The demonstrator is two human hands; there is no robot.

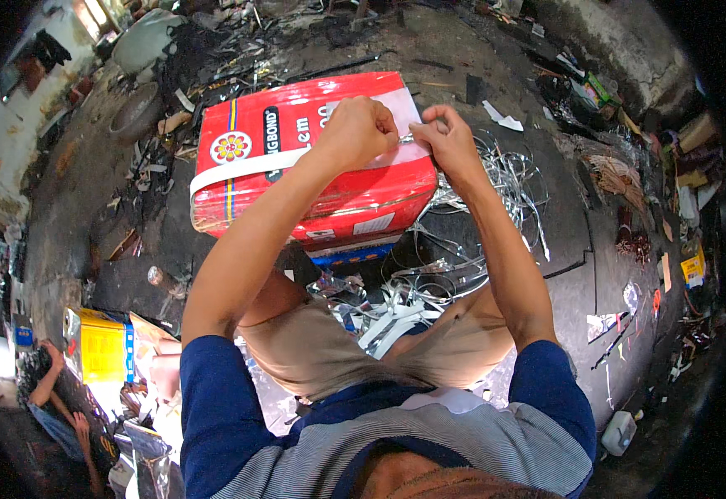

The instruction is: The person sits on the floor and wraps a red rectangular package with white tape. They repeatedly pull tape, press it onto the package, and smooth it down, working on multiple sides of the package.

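A red box-shaped container (246, 125) with a flower emblem stands in front of me, on top of something blue. A white strap (238, 169) curves over its left end and runs across the top until it passes under my left forearm. My left hand (358, 133) is closed above the container's top, its fingers curled. Beside it, at the container's right end, my right hand (448, 143) is closed in a pinch, thumb and index finger together. Something small and shiny shows between the two hands; what each grips is too small to make out.
Tangled silvery strips (504, 191) lie right of the container, and more strips (396, 320) lie between my legs. A yellow tin (103, 345) stands at the left. Another person's arm (47, 378) shows at lower left. A white jug (619, 432) stands at lower right.
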